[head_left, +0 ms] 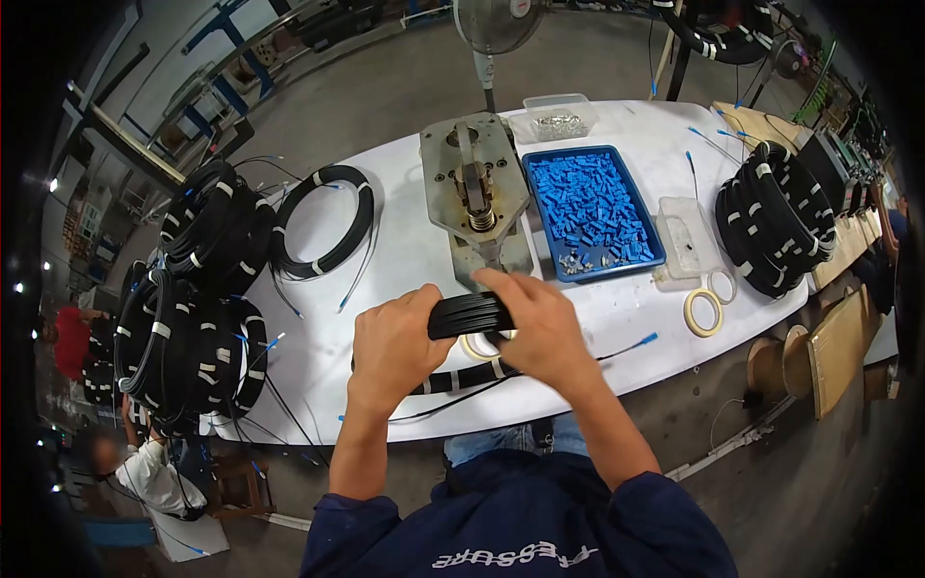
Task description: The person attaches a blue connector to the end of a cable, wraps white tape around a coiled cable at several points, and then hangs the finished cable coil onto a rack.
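Note:
A coil of black cable (pixel 468 316) is held up at the table's front edge. My left hand (pixel 397 335) wraps around its left side with closed fingers. On the other side my right hand (pixel 540 326) is closed on the same coil, thumb and fingers at its upper edge. The coil's lower part curves below my hands, banded with white tape. A loose cable end with a blue connector (pixel 647 339) sticks out to the right. Partly hidden behind the coil is a roll of pale tape (pixel 474 347). Just beyond my hands stands a metal press (pixel 472 178).
A blue tray (pixel 663 258) of small blue connectors stands right of the press, near a clear container (pixel 559 118). Tape rolls (pixel 703 313) lie at the right edge. Stacked cable coils (pixel 771 222) stand right; more coils (pixel 217 231) are left. Another person (pixel 159 477) sits lower left.

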{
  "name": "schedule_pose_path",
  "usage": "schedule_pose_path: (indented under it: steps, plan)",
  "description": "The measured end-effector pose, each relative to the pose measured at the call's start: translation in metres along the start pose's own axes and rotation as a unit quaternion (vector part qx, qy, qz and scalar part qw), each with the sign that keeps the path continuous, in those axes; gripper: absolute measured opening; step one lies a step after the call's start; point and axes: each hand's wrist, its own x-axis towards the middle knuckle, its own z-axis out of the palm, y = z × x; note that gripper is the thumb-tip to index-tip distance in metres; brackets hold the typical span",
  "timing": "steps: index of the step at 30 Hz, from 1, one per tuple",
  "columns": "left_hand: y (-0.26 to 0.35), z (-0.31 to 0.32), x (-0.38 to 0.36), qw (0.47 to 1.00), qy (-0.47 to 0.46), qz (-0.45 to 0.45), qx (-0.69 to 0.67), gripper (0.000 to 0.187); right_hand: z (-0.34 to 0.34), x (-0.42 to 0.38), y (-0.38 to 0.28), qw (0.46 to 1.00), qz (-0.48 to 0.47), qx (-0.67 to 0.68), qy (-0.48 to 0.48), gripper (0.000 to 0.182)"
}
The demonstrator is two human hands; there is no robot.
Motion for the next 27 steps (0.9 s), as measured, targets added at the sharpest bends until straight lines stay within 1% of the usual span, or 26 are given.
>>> schedule_pose_path:
  steps: [1,2,4,6,8,9,10,12,13,14,15,16,17,18,19,21,22,24,25,27]
  plan:
    - [0.000,0.000,-0.002,1.000,0.006,0.000,-0.002,0.022,0.001,0.000,-0.007,1.000,0.024,0.005,0.000,0.032]
    - [-0.001,0.000,-0.003,1.000,0.013,-0.001,-0.002,0.021,0.005,-0.002,-0.005,1.000,0.026,0.007,0.000,0.032]
    - [-0.003,0.004,-0.003,0.999,0.031,0.009,0.006,0.021,0.016,-0.003,0.000,0.999,0.037,-0.029,0.000,0.030]
    - [-0.004,0.005,-0.003,0.999,0.048,0.015,0.012,0.021,0.017,-0.001,0.004,0.999,0.029,-0.020,-0.004,0.029]
    - [-0.004,0.007,0.003,0.997,0.059,0.048,0.005,0.023,0.015,0.001,0.007,1.000,0.025,-0.018,-0.006,0.029]
    - [0.000,0.003,0.006,0.998,0.030,0.054,0.021,0.026,0.013,0.002,0.010,0.999,0.024,-0.017,-0.014,0.029]
    - [0.005,-0.001,0.009,0.998,0.031,0.054,0.017,0.026,0.011,0.002,0.012,0.999,0.025,-0.017,-0.022,0.029]
    - [0.013,-0.006,0.012,0.985,0.049,0.097,0.136,0.028,0.008,0.002,0.013,0.999,0.022,-0.020,-0.040,0.030]
    - [0.011,-0.005,0.013,0.991,-0.017,0.069,0.115,0.028,0.012,0.001,0.014,0.999,0.014,-0.025,-0.028,0.031]
    - [0.011,-0.004,0.015,0.991,-0.016,0.066,0.114,0.028,0.013,0.000,0.014,0.999,0.007,-0.029,-0.015,0.032]
    - [0.011,-0.003,0.018,0.994,-0.065,0.025,0.089,0.028,0.011,0.000,0.015,1.000,0.002,-0.018,-0.012,0.036]
    - [0.011,-0.003,0.019,0.991,-0.114,-0.013,0.065,0.028,0.009,0.000,0.016,1.000,0.001,-0.019,-0.012,0.036]
    - [0.010,-0.002,0.020,0.991,-0.112,-0.012,0.066,0.028,0.006,0.002,0.016,0.999,-0.020,-0.018,0.023,0.039]
    - [0.008,0.001,0.020,0.995,-0.084,-0.003,0.053,0.028,0.004,0.003,0.015,0.997,-0.040,-0.016,0.058,0.042]
    - [0.007,0.003,0.018,0.997,-0.058,0.006,0.041,0.028,0.002,0.003,0.012,0.997,-0.039,-0.014,0.058,0.042]
    - [0.006,0.004,0.018,0.997,-0.059,0.022,0.038,0.027,-0.001,0.004,0.004,0.992,-0.033,-0.020,0.124,0.043]
    - [0.005,0.004,0.018,0.997,-0.057,0.037,0.033,0.026,0.003,-0.001,0.008,0.992,-0.031,-0.019,0.123,0.043]
    - [0.006,0.005,0.019,0.997,-0.061,0.042,0.035,0.025,0.008,-0.011,0.020,0.997,0.064,0.014,0.029,0.036]
    - [0.006,0.005,0.018,0.996,-0.062,0.048,0.036,0.025,0.011,-0.011,0.021,0.997,0.060,0.002,0.040,0.031]
    - [0.002,0.007,0.017,0.997,-0.052,0.051,0.030,0.024,0.010,-0.009,0.022,0.998,0.053,0.001,0.023,0.030]
